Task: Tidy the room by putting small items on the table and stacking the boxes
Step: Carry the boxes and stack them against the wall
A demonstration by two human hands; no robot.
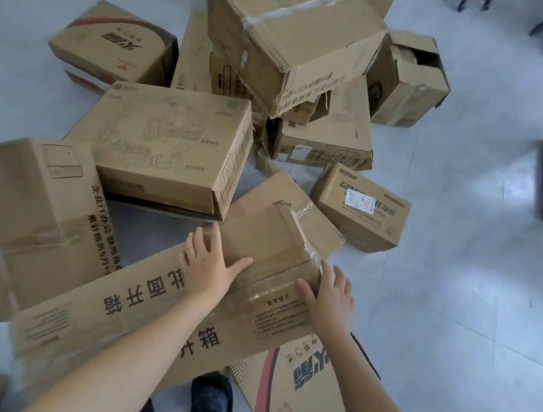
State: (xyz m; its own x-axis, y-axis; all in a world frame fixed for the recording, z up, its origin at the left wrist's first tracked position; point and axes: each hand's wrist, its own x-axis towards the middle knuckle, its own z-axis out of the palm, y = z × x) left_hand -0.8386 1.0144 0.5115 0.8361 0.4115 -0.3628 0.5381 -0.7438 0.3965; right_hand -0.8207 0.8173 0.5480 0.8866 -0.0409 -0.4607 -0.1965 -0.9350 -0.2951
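A small taped brown cardboard box (266,239) lies on a long brown cardboard box printed with black characters (107,309). The left hand (211,263) and right hand (330,298) press its sides, fingers straight and spread. Other cardboard boxes (294,37) are heaped beyond on the pale tiled floor (457,297).

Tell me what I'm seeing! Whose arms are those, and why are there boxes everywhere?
No machine here, just a person tidying. A camera worn on their head looks down, so you see their own arms. On the grey floor a pile of boxes stands at the back, with more scattered around. The left hand and right hand press, fingers spread, on either side of a small taped box at the end of a long printed box. Neither hand curls round anything.
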